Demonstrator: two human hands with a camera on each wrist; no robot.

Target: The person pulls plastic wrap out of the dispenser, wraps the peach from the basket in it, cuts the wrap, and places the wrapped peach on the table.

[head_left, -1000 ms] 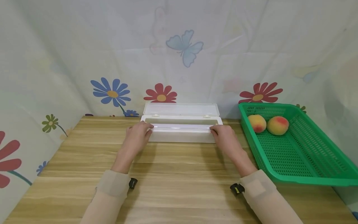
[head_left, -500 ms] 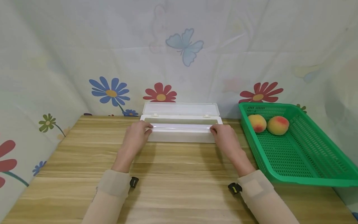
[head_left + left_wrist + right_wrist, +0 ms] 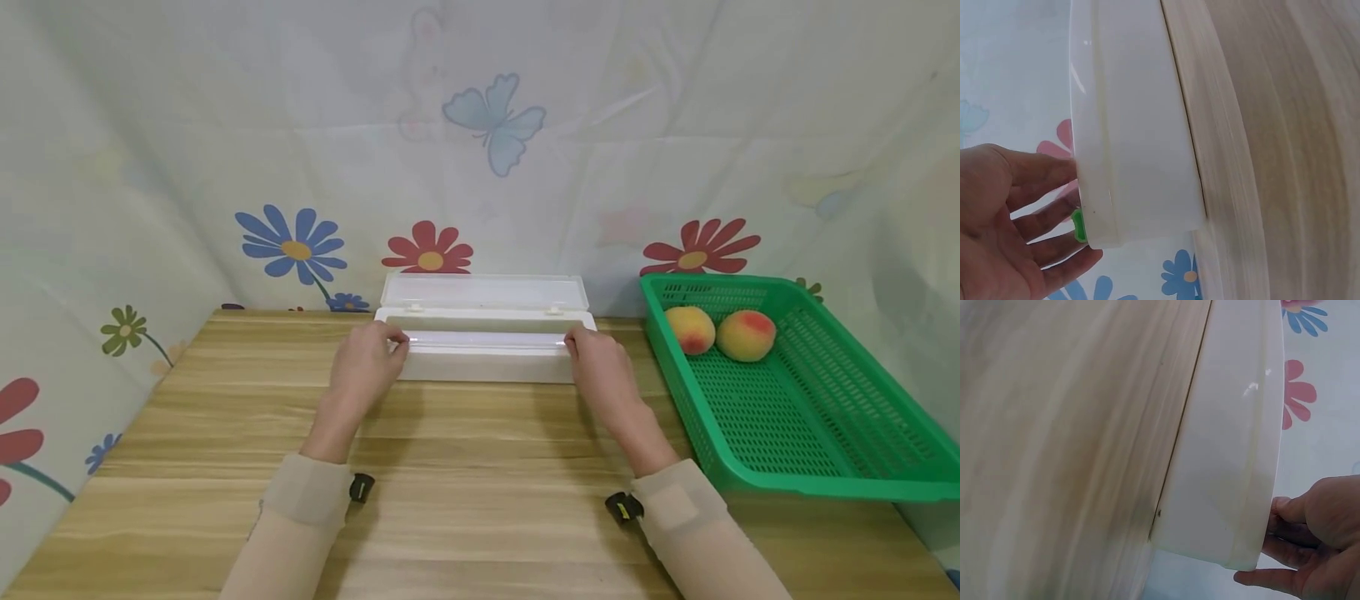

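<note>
A long white cling film box stands at the back of the table, its translucent lid tipped up behind it. Along the top front edge lies a glossy strip of clear film. My left hand pinches that film at the left end, while my right hand pinches it at the right end. A small green part shows beside the left fingers in the left wrist view. In the right wrist view the thumb and fingers meet at the rim of the box; the film itself is hard to see there.
To the right, a green plastic basket holds two peaches, one at left and one beside it. A flowered curtain hangs right behind the wooden table.
Both hands keep their pinch at the two ends of the box, with the right forearm shifting slightly inward. The head view drifts a little; box and basket stay put.
</note>
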